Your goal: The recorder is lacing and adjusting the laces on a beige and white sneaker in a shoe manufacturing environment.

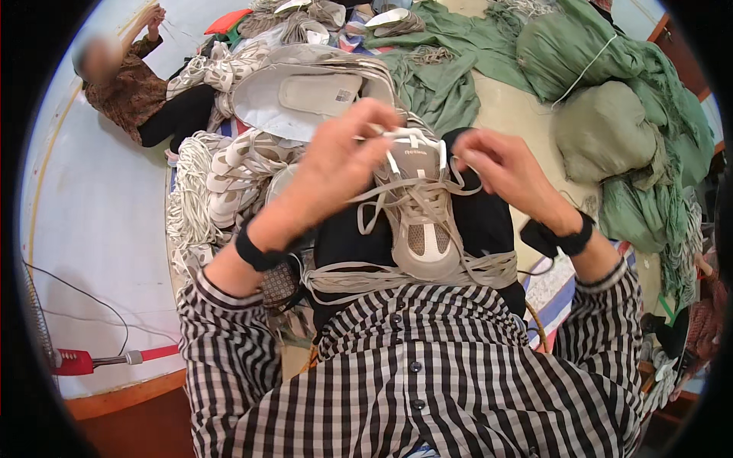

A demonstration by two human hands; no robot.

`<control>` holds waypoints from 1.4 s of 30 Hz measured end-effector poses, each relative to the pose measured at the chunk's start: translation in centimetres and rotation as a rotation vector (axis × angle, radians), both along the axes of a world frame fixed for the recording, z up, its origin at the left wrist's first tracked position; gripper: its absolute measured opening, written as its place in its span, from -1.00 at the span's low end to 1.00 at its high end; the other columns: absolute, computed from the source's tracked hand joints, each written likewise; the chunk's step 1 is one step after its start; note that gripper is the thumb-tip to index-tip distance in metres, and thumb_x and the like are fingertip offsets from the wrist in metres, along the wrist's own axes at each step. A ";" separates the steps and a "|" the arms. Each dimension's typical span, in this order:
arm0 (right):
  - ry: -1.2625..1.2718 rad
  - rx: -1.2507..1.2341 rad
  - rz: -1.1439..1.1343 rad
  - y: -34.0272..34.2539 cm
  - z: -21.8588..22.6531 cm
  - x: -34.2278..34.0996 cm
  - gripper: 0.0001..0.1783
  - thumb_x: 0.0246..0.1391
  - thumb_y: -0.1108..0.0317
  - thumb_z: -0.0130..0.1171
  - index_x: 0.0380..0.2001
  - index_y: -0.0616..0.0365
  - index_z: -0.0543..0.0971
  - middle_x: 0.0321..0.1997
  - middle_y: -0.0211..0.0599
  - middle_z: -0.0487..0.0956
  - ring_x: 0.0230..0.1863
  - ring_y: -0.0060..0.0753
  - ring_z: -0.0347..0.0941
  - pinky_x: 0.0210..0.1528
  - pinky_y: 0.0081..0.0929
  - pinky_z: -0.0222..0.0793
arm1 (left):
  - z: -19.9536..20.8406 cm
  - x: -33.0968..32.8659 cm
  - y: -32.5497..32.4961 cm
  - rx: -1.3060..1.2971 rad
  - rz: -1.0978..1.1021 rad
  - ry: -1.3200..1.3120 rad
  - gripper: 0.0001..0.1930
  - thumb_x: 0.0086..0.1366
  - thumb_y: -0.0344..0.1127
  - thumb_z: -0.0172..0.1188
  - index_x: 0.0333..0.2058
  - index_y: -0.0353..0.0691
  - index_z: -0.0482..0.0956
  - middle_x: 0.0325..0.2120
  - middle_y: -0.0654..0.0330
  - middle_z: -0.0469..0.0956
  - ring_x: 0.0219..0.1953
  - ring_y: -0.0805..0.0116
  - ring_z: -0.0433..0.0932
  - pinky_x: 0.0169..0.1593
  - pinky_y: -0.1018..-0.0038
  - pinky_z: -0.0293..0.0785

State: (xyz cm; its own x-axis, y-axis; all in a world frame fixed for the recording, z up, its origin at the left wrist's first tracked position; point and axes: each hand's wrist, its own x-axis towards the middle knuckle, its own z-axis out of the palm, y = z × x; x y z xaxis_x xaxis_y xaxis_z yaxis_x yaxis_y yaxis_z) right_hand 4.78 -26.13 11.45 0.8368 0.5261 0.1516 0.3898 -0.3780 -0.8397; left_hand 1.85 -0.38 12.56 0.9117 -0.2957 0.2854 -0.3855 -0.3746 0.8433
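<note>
A grey-beige sneaker upper (427, 248) lies across my dark-trousered thighs, its toe toward me and its tongue (412, 156) pointing away. A flat grey shoelace (369, 217) crosses its eyelets, with loose loops hanging at both sides. White edging (443, 155) shows around the collar opening. My left hand (343, 156) is at the upper's far left, fingers pinched on the lace and slightly blurred. At the far right, my right hand (505, 162) has its fingers curled in a pinch on the lace. A bundle of grey laces (343, 281) stretches over my lap below the toe.
Stacked pale shoe uppers (259, 91) stand just ahead, with more uppers (237, 172) and a heap of white laces (195, 187) at left. Green cloth sacks (607, 133) fill the right side. Another person (130, 95) sits at far left. A black cable (114, 313) trails at lower left.
</note>
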 end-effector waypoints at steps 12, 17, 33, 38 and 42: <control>-0.545 -0.602 -0.033 -1.5 -6.7 -3.6 -0.56 -0.11 0.58 0.12 -0.08 0.17 0.37 -0.23 -0.20 0.43 -0.34 -0.16 0.54 -0.42 -0.21 0.43 | -4.9 0.7 -0.2 0.270 -0.067 0.184 -0.80 0.22 -0.37 0.22 -0.21 -0.32 0.51 -0.44 0.27 0.57 -0.36 0.51 0.51 -0.28 0.55 0.42; -0.691 -0.730 -0.052 -2.2 -7.6 -2.4 -0.65 -0.16 0.58 0.13 -0.20 0.16 0.45 -0.40 -0.25 0.43 -0.40 -0.20 0.51 -0.42 -0.28 0.43 | -4.8 1.0 -0.9 0.303 -0.109 0.203 -0.88 0.19 -0.49 0.16 -0.28 -0.35 0.52 -0.52 0.27 0.53 -0.47 0.51 0.41 -0.33 0.52 0.39; -0.161 0.305 -0.398 -1.7 -4.6 -1.2 -0.69 0.35 0.25 -0.06 -0.29 0.28 0.53 -0.61 -0.36 0.39 -0.58 -0.58 0.28 -0.50 -0.53 0.26 | -3.2 -1.3 7.0 0.432 0.009 0.184 -0.91 0.19 -0.45 0.10 -0.44 -0.36 0.44 -0.66 0.30 0.36 -0.56 0.53 0.28 -0.46 0.50 0.24; -0.246 0.173 -0.328 -1.6 -6.0 -1.9 -0.71 0.34 0.27 -0.06 -0.33 0.26 0.53 -0.59 -0.28 0.45 -0.58 -0.47 0.36 -0.50 -0.47 0.27 | -2.5 -4.5 11.1 0.521 0.107 0.148 -0.95 0.19 -0.50 0.10 -0.43 -0.36 0.44 -0.67 0.28 0.33 -0.56 0.53 0.29 -0.46 0.51 0.24; -0.220 0.075 -0.293 -0.3 -6.3 -2.1 -0.79 0.28 0.35 -0.01 -0.36 0.26 0.51 -0.59 -0.16 0.45 -0.57 -0.19 0.42 -0.49 -0.39 0.30 | -1.5 -6.1 14.2 0.525 0.208 0.176 -0.97 0.18 -0.53 0.10 -0.42 -0.36 0.44 -0.67 0.25 0.32 -0.56 0.49 0.27 -0.45 0.50 0.25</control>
State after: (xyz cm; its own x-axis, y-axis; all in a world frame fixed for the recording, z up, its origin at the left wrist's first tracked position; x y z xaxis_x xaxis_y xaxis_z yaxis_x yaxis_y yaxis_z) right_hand 2.66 -26.46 5.16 0.8936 0.2495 0.3732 0.4479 -0.4410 -0.7777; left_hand -4.21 13.78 11.02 0.9860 -0.1663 -0.0118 -0.1301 -0.8117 0.5694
